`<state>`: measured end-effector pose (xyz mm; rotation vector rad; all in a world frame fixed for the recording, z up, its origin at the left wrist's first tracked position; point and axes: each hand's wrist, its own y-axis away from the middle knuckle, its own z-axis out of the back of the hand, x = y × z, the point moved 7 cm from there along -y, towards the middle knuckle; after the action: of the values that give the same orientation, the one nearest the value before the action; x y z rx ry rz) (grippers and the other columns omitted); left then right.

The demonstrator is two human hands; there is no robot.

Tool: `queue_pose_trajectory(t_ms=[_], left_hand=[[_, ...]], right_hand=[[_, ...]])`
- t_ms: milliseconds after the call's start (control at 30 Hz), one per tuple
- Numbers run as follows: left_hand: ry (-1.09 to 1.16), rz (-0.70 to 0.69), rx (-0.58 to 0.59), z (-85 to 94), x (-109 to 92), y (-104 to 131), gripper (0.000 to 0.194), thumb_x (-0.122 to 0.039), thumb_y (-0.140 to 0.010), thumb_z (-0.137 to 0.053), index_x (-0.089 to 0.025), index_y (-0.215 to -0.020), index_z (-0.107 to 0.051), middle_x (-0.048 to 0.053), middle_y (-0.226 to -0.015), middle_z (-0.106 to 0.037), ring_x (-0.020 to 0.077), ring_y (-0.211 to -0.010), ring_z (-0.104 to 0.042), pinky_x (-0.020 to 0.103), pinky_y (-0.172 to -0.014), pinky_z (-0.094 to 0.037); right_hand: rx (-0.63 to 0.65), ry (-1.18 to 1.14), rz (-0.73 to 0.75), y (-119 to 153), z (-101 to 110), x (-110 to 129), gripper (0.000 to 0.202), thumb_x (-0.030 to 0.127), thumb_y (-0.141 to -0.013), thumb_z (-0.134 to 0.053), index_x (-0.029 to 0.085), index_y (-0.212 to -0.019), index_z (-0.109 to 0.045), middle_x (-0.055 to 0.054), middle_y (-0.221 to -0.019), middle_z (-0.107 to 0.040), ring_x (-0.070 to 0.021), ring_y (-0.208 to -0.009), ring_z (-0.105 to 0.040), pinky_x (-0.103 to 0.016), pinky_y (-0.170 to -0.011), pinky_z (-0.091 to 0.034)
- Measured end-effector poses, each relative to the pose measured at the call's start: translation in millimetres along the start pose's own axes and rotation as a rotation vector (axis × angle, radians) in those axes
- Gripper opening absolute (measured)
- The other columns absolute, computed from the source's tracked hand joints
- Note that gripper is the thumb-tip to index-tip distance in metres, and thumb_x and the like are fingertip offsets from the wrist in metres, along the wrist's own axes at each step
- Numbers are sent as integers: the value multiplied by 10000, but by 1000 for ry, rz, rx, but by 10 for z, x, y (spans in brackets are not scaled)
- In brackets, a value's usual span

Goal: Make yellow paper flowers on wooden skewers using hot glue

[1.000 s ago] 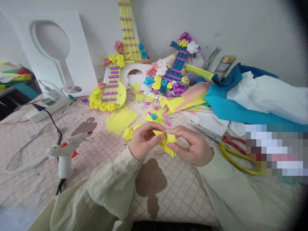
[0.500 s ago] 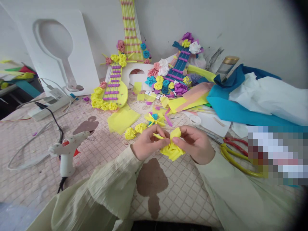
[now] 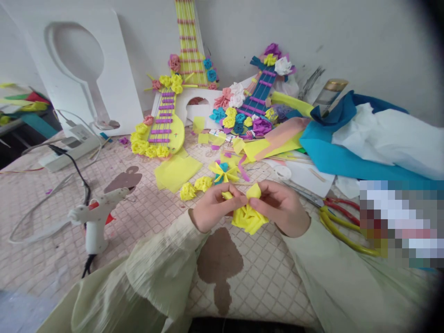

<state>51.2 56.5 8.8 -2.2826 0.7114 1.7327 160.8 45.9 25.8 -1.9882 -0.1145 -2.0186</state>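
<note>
Pinched between your two hands over the near part of the table (image 3: pixel 270 277), a yellow paper flower (image 3: pixel 249 219) shows its crumpled petals toward you. The fingertips of your left hand (image 3: pixel 213 209) and right hand (image 3: pixel 287 209) are closed on its upper edge, nearly meeting, with loose yellow ends standing up between them. It looks very light, soft and thin, not slippery, and likely to crush or tear; the gathered edge seems the safest hold, leaving the petals unpressed.

Just beyond your left hand sit two yellow rosettes (image 3: pixel 188 191) and, farther off, one star-shaped yellow piece (image 3: pixel 226 174) over blue paper. Yellow sheets (image 3: pixel 177 172) lie beside them, overlapping too closely to count. Three decorated model instruments stand behind: two yellow, one short (image 3: pixel 176 134) and one tall (image 3: pixel 189 51), and one blue (image 3: pixel 258 92). One glue gun (image 3: pixel 95 222) is at your left; one white board (image 3: pixel 120 60) with a cut-out leans at the wall. Red handles (image 3: pixel 342 208) and yellow handles (image 3: pixel 338 233) lie right of your right hand.
</note>
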Motion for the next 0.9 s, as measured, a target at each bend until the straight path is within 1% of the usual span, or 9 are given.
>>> queue_pose_trajectory(t_ms=[233,400,500,600,700,800,900], left_hand=[[69,46,-14,9,32,0,234,-246,-591,-699,-124,-603,-500,-35,-579,-534,25,-452,-453,153,-402,-311],[44,48,-36,37,-3,-1,228,-248,-589,-696,-120,-600,-509,-29,-570,-542,37,-472,-469,170,-431,-326],[61,47,-29,31,-9,-3,225,-228,-578,-700,-116,-591,-506,-20,-589,-562,43,-490,-487,178,-450,-338],[94,63,-13,11,0,2,207,-186,-571,-692,-118,-591,-498,-34,-584,-543,36,-484,-478,173,-448,-327],[128,106,-15,4,20,12,195,-127,-555,-669,-132,-703,-542,-44,-616,-534,46,-517,-499,185,-493,-361],[171,156,4,-11,47,16,298,-100,-539,-631,-145,-828,-574,-27,-674,-557,78,-582,-541,226,-568,-410],[207,161,33,-31,55,7,289,-88,-532,-593,-147,-814,-581,-25,-656,-556,84,-570,-537,227,-554,-404]], right_hand=[[-24,-225,-137,-3,5,-115,146,252,-690,-654,165,-660,-540,33,-573,-512,-69,-499,-464,-198,-461,-375],[-42,-312,-167,-22,9,-143,159,248,-663,-677,166,-629,-545,33,-565,-539,-68,-492,-482,-196,-467,-395],[-41,-320,-161,-26,4,-137,159,248,-656,-683,163,-639,-549,30,-571,-543,-70,-504,-490,-197,-479,-410],[-46,-294,-152,-23,2,-121,159,257,-655,-684,161,-662,-557,20,-592,-547,-77,-523,-499,-205,-487,-422],[-34,-245,-157,-20,-11,-106,160,263,-652,-684,158,-676,-566,11,-614,-555,-83,-539,-505,-212,-497,-431],[-20,-201,-165,-20,-24,-95,167,280,-652,-677,156,-675,-568,8,-612,-557,-88,-537,-501,-222,-492,-431],[-15,-192,-152,-21,-30,-82,161,280,-655,-673,158,-674,-570,15,-605,-554,-81,-527,-495,-219,-490,-428]])
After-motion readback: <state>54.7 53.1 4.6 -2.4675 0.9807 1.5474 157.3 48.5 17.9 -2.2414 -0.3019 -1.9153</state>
